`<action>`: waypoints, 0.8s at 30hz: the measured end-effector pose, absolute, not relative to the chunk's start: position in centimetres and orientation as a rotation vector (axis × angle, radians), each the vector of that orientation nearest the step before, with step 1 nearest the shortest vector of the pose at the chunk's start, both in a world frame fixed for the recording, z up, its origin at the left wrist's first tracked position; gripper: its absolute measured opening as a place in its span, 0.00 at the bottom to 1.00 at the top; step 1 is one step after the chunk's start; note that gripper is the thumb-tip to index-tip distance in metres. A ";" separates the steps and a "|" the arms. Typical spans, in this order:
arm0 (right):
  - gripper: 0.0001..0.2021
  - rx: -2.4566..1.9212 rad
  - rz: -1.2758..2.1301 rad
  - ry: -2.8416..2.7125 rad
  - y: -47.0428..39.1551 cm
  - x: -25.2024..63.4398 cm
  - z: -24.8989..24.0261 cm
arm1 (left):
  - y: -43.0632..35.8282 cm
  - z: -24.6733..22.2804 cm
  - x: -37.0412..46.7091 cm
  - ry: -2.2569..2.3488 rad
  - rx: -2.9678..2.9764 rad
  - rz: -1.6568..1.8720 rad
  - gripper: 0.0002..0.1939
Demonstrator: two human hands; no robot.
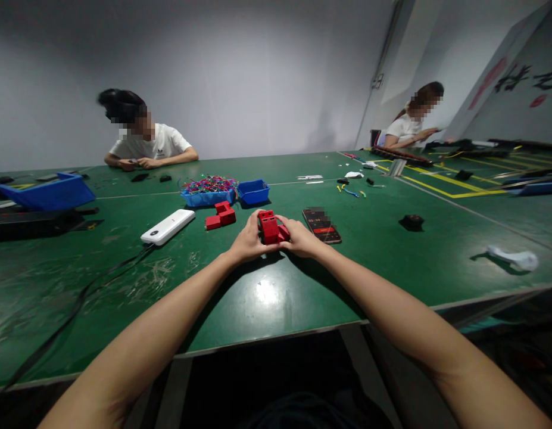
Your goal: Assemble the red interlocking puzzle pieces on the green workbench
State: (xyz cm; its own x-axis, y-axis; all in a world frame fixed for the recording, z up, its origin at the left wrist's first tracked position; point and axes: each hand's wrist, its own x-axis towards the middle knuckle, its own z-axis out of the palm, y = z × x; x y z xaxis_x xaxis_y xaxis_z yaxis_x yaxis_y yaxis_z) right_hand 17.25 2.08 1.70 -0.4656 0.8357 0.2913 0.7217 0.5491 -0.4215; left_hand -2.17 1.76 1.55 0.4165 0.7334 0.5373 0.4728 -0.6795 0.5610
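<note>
My left hand (248, 241) and my right hand (301, 238) are closed around the sides of a red block (270, 227) with small openings along its top. Another red part (283, 233) shows at the block's right, against my right fingers; whether the two are joined I cannot tell. Both hands stay low over the green table (267, 298). To the left, beyond my left hand, lie more red blocks (221, 215). Just right of my right hand a phone (323, 225) rests with its screen lit.
A blue bin (208, 198) piled with coloured wires stands beside a smaller blue bin (254, 192). A white power bank (168, 227) trails a black strap across the left side. Pliers (351, 192) and a black object (411, 222) lie rightward. Two people (157, 143) sit across the table.
</note>
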 end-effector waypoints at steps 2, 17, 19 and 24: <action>0.36 -1.325 0.307 -2.312 2.1 17.4 1.8 | 2.0 1.6 -2.6 1.083 2.357 1.124 0.49; 0.27 -1.302 0.240 -2.315 1.7 17.2 1.9 | 2.7 1.7 -3.4 1.084 2.230 1.073 0.49; 0.26 -1.311 0.222 -2.321 1.7 17.2 2.0 | 2.4 1.9 -3.2 0.992 2.194 1.077 0.49; 0.22 -1.355 0.191 -2.336 1.4 17.3 2.5 | 1.7 2.2 -2.6 0.898 2.096 1.036 0.47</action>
State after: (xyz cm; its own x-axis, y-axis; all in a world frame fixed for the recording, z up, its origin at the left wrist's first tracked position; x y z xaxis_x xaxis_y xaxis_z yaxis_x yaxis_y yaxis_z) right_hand 17.28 1.41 2.47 -0.4298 0.8532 0.2956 0.7937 0.5131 -0.3267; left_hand -2.60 1.69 2.17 0.4596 0.7872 0.4112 0.2950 -0.5720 0.7654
